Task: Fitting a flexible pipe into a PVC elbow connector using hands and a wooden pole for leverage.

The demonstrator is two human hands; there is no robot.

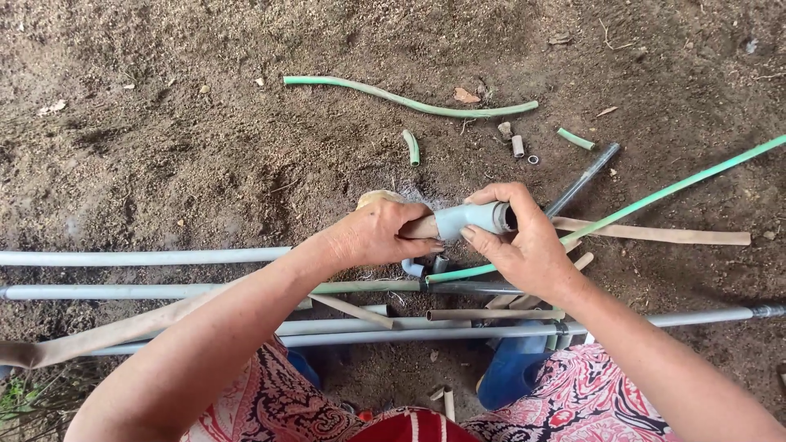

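My left hand [378,233] grips the end of a flat tan hose [98,336] that runs off to the lower left across my forearm. My right hand [524,241] holds a short pale blue-grey pipe fitting [467,218], thumb below and fingers over its dark open end. The hose end meets the fitting between both hands, over bare soil. A small grey elbow piece [413,267] lies just under my hands.
Several long grey pipes [147,257] lie side by side across the ground in front of me. A green hose [671,188] slants to the upper right; another curved green hose [409,101] and short offcuts [412,147] lie farther away. A blue shoe [512,368] shows below.
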